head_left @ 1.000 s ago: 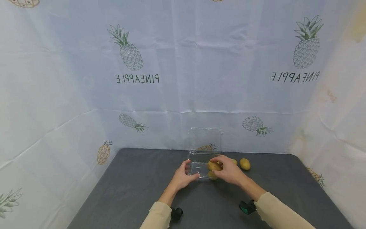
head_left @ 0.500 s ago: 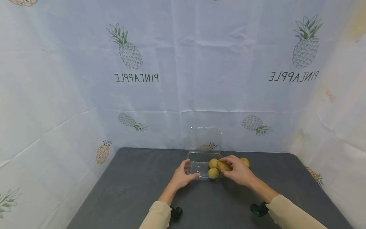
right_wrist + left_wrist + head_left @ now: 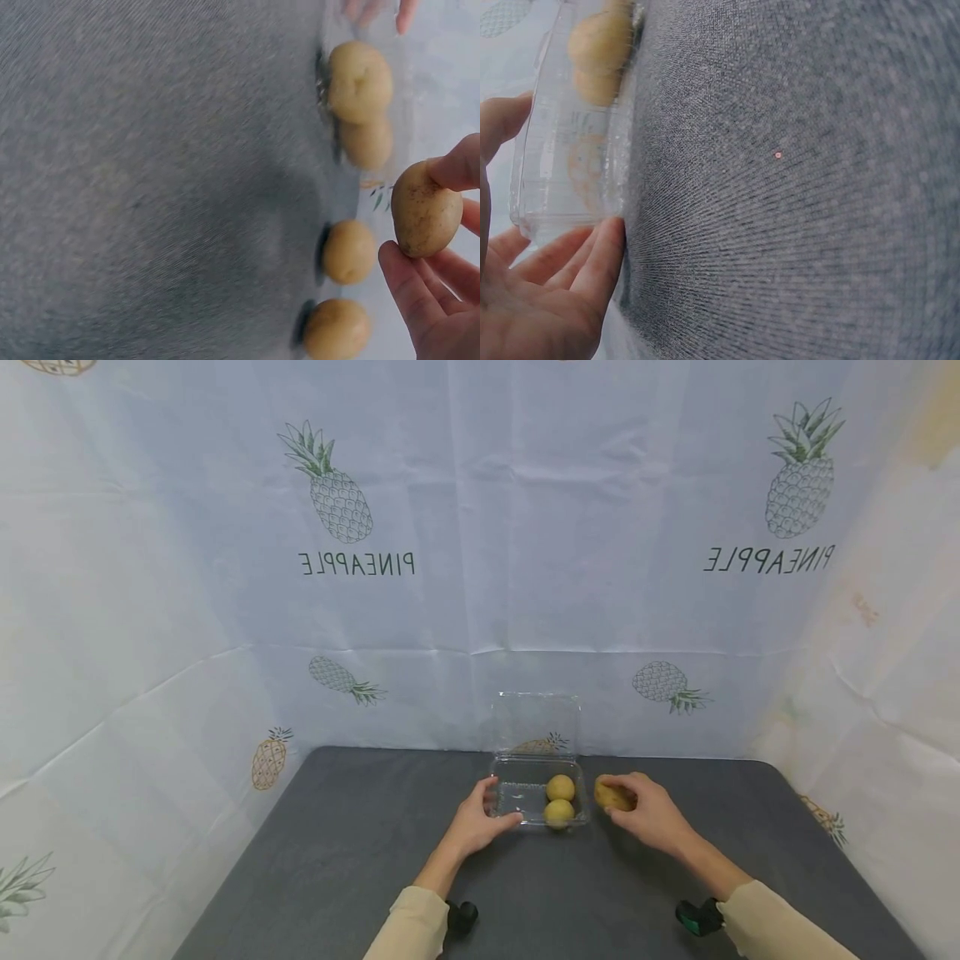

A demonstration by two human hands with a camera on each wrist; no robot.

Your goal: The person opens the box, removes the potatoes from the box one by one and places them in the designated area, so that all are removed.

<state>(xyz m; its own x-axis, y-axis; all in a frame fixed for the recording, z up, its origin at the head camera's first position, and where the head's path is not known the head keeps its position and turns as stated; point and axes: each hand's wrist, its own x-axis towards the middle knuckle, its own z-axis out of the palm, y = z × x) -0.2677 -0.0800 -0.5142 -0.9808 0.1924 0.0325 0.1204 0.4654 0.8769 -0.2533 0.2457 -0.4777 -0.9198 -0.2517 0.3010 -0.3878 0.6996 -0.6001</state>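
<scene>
A clear plastic clamshell container [image 3: 517,799] stands on the table with its lid [image 3: 536,714] raised at the back. Two potatoes, a far one [image 3: 560,787] and a near one [image 3: 559,814], lie in its right half. My left hand [image 3: 472,825] holds the container's left end, thumb at the near side and fingers around the end. To the right of the container, my right hand [image 3: 652,814] pinches a third potato [image 3: 426,211] between thumb and fingertips. In the right wrist view two loose potatoes, one upper [image 3: 349,252] and one lower [image 3: 337,330], rest on the table; the head view hides them.
The dark grey table [image 3: 360,860] reaches back to a pale curtain [image 3: 480,602] printed with pineapples, which also closes both sides. Black wrist devices show under each sleeve, one left [image 3: 462,918] and one right [image 3: 699,916].
My right hand has carried its potato rightward, from over the container to beside it. Both potatoes inside now show fully. The left hand stays at the container's left end.
</scene>
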